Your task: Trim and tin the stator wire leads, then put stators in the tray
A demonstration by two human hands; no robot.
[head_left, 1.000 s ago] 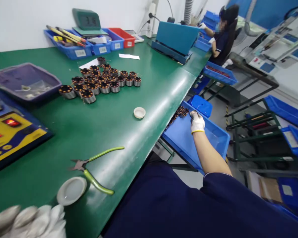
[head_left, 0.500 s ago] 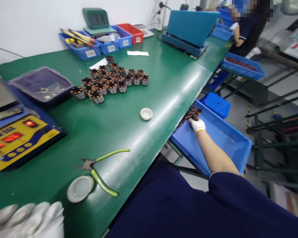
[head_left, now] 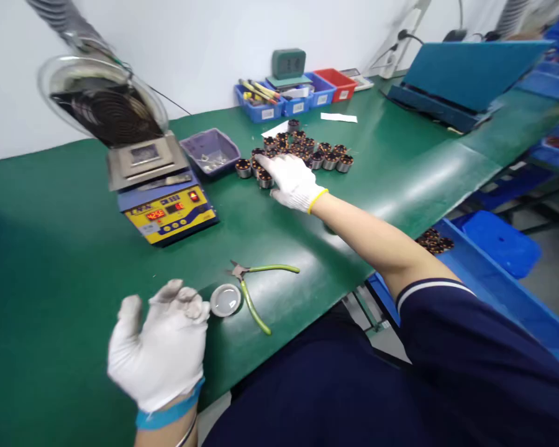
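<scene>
My right hand [head_left: 292, 181], in a white glove with a yellow cuff edge, reaches over the near left side of a cluster of motor stators [head_left: 345, 164]. Its index finger stretches above them and its thumb is apart. The nearest stator [head_left: 264, 179] shows in the gap between thumb and index finger; other contact is hidden. My left hand [head_left: 165, 347], gloved with a blue wristband, hovers palm up over the green table [head_left: 65, 298], fingers loosely bent and apart, nothing visible in it. Beside its fingertips are a small white dish [head_left: 225, 300] and open green-handled cutters [head_left: 256, 304].
A yellow-fronted solder pot [head_left: 172, 214] with a fume hood [head_left: 107, 102] stands left, beside a purple tray [head_left: 214, 139]. Small bins [head_left: 265, 112] line the wall. A teal panel [head_left: 470, 77] is at back right. A blue tray [head_left: 503, 279] holding copper-wound parts sits below the table edge.
My right hand has moved from the blue tray to the stators on the table. My left hand has risen further into view, and the camera has turned left.
</scene>
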